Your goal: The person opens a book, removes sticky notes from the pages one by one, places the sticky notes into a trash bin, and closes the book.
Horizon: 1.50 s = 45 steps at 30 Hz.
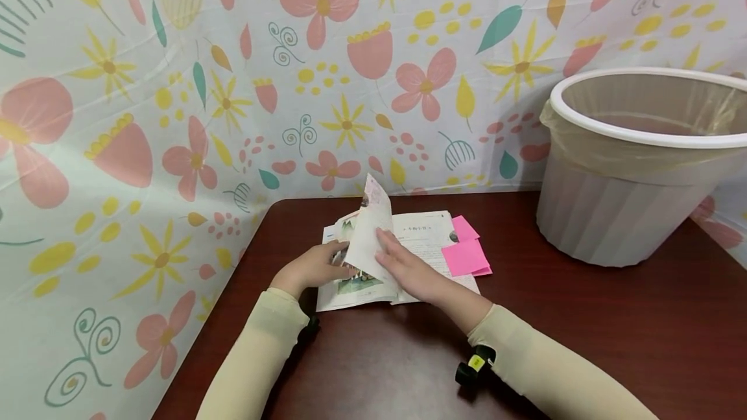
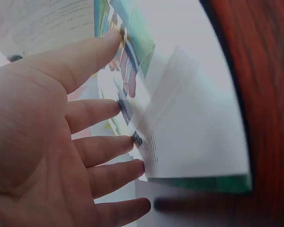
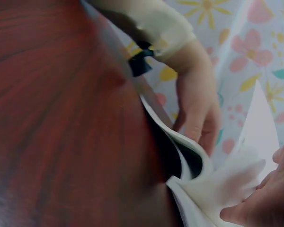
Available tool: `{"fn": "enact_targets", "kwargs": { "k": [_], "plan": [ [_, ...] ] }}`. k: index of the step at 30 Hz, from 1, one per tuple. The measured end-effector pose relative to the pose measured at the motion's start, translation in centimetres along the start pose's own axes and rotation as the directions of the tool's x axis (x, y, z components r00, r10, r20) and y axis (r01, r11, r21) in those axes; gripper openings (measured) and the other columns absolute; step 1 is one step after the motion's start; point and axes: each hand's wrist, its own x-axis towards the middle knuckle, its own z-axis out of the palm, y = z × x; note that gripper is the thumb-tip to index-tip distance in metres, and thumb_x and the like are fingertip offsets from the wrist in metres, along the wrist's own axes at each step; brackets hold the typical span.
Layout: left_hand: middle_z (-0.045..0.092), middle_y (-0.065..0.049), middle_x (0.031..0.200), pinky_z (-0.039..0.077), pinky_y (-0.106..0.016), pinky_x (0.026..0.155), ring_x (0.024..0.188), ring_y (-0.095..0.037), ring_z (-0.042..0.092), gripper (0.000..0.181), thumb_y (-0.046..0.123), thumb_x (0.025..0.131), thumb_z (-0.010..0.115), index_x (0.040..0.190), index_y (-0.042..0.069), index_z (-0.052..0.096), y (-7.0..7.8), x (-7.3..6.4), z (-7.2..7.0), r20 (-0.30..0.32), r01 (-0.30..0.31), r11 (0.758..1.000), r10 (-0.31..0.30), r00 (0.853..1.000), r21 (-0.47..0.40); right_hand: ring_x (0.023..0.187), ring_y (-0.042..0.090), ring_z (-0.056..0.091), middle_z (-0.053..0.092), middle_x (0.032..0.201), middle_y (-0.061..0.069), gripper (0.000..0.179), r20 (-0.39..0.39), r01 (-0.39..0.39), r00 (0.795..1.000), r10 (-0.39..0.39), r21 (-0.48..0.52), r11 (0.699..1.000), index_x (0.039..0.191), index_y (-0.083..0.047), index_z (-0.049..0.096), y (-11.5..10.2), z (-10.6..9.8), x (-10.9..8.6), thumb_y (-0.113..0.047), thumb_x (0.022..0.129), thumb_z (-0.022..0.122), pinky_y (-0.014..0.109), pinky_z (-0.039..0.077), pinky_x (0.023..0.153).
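A: Item one, material and form?
B: Paperback book [image 1: 428,238], matte white paper, spread flat on both sides of its spine. In the right wrist view its pages bow into a soft curve. One thin raised page [image 1: 373,222], pale, tilted, tapering to a corner at the top.

A: Position?
B: On the bench [image 1: 373,361], near the patterned cloth, between the two hands. Bench: dark red-brown, streaked grain, glossy, with a rounded corner.

A: Markings?
B: Right page: printed heading over rows of small text. Left page: coloured illustration [image 1: 358,282], largely green.

A: Hands?
B: Left hand [image 1: 315,268]: fingers extended and spread, at the illustrated page. Right hand [image 1: 411,271]: fingers nearly straight, laid against the raised page; whether they grip it, cannot tell.

A: Attached or adjoining?
B: Pink sticky notes [image 1: 467,258], flat, square-cornered, overlapping at the book's right edge.

A: Remaining entries?
B: Bin [image 1: 613,206], grey, ribbed, tapered, white rim; translucent liner [image 1: 583,154] folded over its outside. Cloth [image 1: 327,135], white, lightly creased, printed with flowers and leaves. Sleeves [image 1: 251,355], cream, smooth, close-fitting.
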Motion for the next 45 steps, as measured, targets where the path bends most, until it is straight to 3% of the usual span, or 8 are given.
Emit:
{"fn": "enact_targets", "kwargs": {
  "k": [4, 11, 18, 25, 31, 36, 45],
  "plan": [
    [0.054, -0.008, 0.154, 0.046, -0.05, 0.114, 0.143, -0.028, 0.052, 0.073, 0.042, 0.09, 0.078, 0.153, 0.018, 0.05, -0.7, 0.1, -0.1, -0.028, -0.002, 1.0, 0.002, 1.0, 0.004, 0.163, 0.028, 0.001, 0.004, 0.175, 0.008, 0.071, 0.014, 0.011, 1.0, -0.009, -0.099, 0.995, 0.166, -0.021, 0.018, 0.3, 1.1, -0.4, -0.05, 0.107, 0.045, 0.057, 0.009, 0.13],
    [0.057, -0.007, 0.151, 0.045, -0.051, 0.114, 0.141, -0.028, 0.053, 0.066, 0.033, 0.091, 0.076, 0.151, 0.019, 0.053, -1.6, 0.0, -0.4, -0.047, 0.036, 0.999, -0.036, 0.998, 0.001, 0.161, 0.042, 0.006, 0.006, 0.175, 0.012, 0.078, 0.03, -0.007, 0.999, 0.014, -0.245, 0.969, 0.165, -0.024, 0.027, 0.5, 2.6, -1.1, -0.062, 0.101, 0.051, 0.061, 0.014, 0.128],
    [0.054, -0.01, 0.154, 0.045, -0.051, 0.114, 0.141, -0.029, 0.052, 0.071, 0.031, 0.092, 0.074, 0.155, 0.014, 0.047, -2.0, -0.2, -1.0, -0.043, 0.091, 0.994, -0.089, 0.995, 0.059, 0.161, 0.039, 0.011, 0.009, 0.174, 0.017, 0.083, 0.057, -0.004, 0.998, 0.025, -0.341, 0.94, 0.163, -0.019, 0.032, 0.9, 2.9, -1.4, -0.067, 0.098, 0.052, 0.059, 0.021, 0.127],
    [0.046, -0.015, 0.16, 0.041, -0.052, 0.118, 0.147, -0.033, 0.045, 0.074, 0.032, 0.093, 0.072, 0.158, 0.013, 0.043, -2.7, 0.1, -1.4, -0.027, 0.129, 0.984, -0.127, 0.992, 0.124, 0.16, 0.042, 0.014, 0.017, 0.172, 0.018, 0.077, 0.087, 0.03, 0.996, 0.007, -0.422, 0.906, 0.155, -0.015, 0.049, 1.0, 2.5, -1.4, -0.068, 0.099, 0.048, 0.059, 0.022, 0.127],
    [0.046, -0.015, 0.16, 0.039, -0.054, 0.12, 0.15, -0.034, 0.042, 0.071, 0.033, 0.095, 0.072, 0.158, 0.015, 0.044, -3.1, 0.1, -1.6, -0.023, 0.134, 0.987, -0.133, 0.991, 0.093, 0.154, 0.048, 0.028, 0.03, 0.168, 0.016, 0.07, 0.105, 0.095, 0.993, -0.049, -0.502, 0.86, 0.15, -0.014, 0.056, 1.1, 2.1, -1.2, -0.063, 0.1, 0.05, 0.067, 0.025, 0.122],
    [0.049, -0.012, 0.158, 0.04, -0.054, 0.119, 0.148, -0.033, 0.044, 0.066, 0.026, 0.095, 0.072, 0.156, 0.016, 0.047, -3.1, -0.1, -1.5, -0.016, 0.135, 0.989, -0.135, 0.991, 0.055, 0.149, 0.045, 0.04, 0.039, 0.165, 0.006, 0.065, 0.108, 0.09, 0.993, -0.038, -0.529, 0.844, 0.147, -0.019, 0.06, 1.7, 1.6, -1.1, -0.064, 0.1, 0.052, 0.076, 0.026, 0.115],
    [0.053, -0.012, 0.155, 0.042, -0.053, 0.116, 0.14, -0.029, 0.051, 0.058, 0.018, 0.097, 0.06, 0.154, 0.014, 0.05, -2.8, -0.1, -1.3, -0.035, 0.151, 0.989, -0.15, 0.988, 0.01, 0.149, 0.043, 0.041, 0.039, 0.165, -0.001, 0.061, 0.141, 0.091, 0.99, -0.013, -0.561, 0.823, 0.147, -0.027, 0.06, 2.2, 1.3, -0.8, -0.065, 0.099, 0.052, 0.08, 0.025, 0.112]
  ]
}}
